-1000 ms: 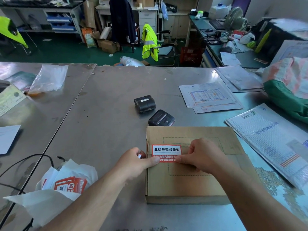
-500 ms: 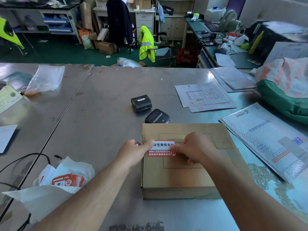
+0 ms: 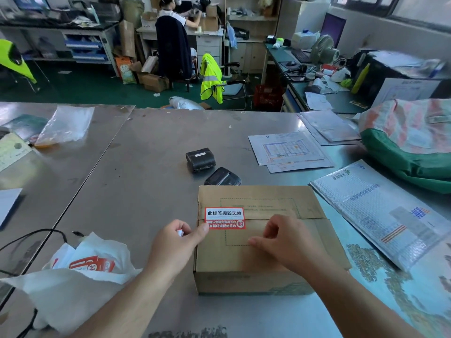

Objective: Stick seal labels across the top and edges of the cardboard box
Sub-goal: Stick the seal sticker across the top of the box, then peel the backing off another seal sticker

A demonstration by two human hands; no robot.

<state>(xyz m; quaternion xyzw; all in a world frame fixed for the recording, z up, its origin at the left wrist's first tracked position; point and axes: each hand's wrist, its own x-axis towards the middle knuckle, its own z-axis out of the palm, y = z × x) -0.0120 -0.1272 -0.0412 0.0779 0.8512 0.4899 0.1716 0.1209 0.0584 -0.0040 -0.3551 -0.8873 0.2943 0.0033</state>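
Right hand (image 3: 285, 242) lifted off label (image 3: 225, 217), loose; left hand (image 3: 175, 245) pinches scrap (image 3: 180, 232); bag (image 3: 73, 284) holds labels (image 3: 91, 264).

One seal label (image 3: 225, 217) on one cardboard box (image 3: 258, 262), two black printers (image 3: 200, 158) (image 3: 223, 177), two hands (image 3: 175, 242) (image 3: 285, 240), one white scrap (image 3: 180, 232).

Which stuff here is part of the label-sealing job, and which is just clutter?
Job:
cardboard box
seal label across its top seam
left hand, pinching a white scrap
right hand
bag of spare labels

Lying about:
black device
second black device
paper sheets
bubble mailer
clear plastic bag
green sack
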